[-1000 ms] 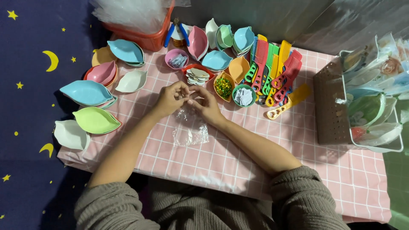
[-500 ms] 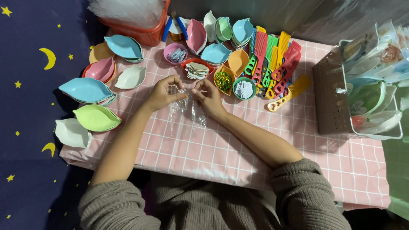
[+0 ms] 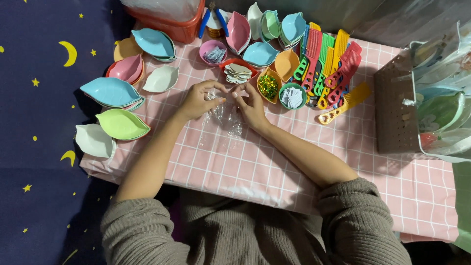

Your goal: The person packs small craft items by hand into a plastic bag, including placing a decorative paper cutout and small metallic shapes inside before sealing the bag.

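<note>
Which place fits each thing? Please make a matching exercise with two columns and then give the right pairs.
Things:
1. clear plastic bag
2. pile of combs
3. light green leaf-shaped dish
4. brown perforated basket

Places:
A. far right of the table
B. between the left hand and the right hand
C. left edge of the table
D. right of the small bowls

Pairs: 1-B, 2-D, 3-C, 4-A

Leaf-shaped dishes [image 3: 115,93] lie on the tabletop [image 3: 274,167] to my left, combs [image 3: 328,68] right, the basket [image 3: 397,108] farther right.
</note>
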